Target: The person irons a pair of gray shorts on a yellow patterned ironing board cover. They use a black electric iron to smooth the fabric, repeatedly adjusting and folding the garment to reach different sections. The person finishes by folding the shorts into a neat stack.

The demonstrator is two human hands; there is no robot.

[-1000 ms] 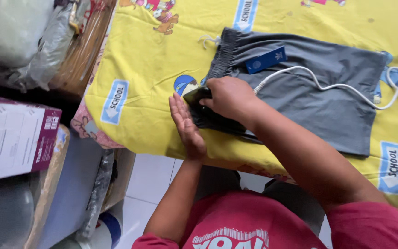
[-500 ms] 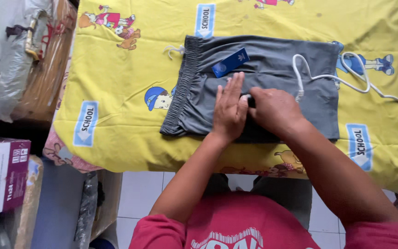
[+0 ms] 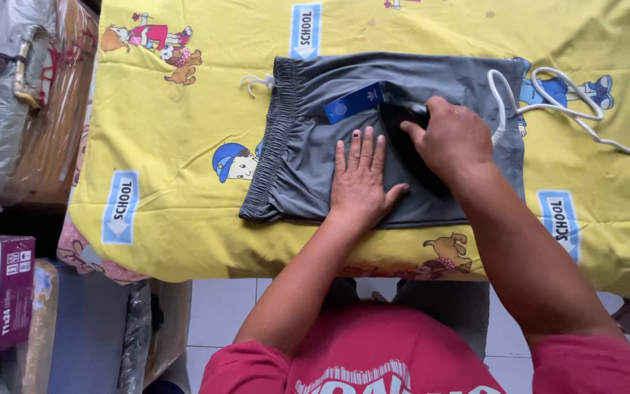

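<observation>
Your left hand (image 3: 359, 182) lies flat, fingers spread, pressing the grey shorts (image 3: 308, 146) on the yellow printed cloth (image 3: 176, 109). Your right hand (image 3: 452, 138) is closed around a black iron (image 3: 402, 142) just beyond, its white cord (image 3: 548, 95) trailing right.

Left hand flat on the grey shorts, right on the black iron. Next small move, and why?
Probably slide the black iron under the right hand toward the elastic waistband. The left hand lies flat on the grey shorts beside it, and the blue tag is close, so steer below the tag.
</observation>
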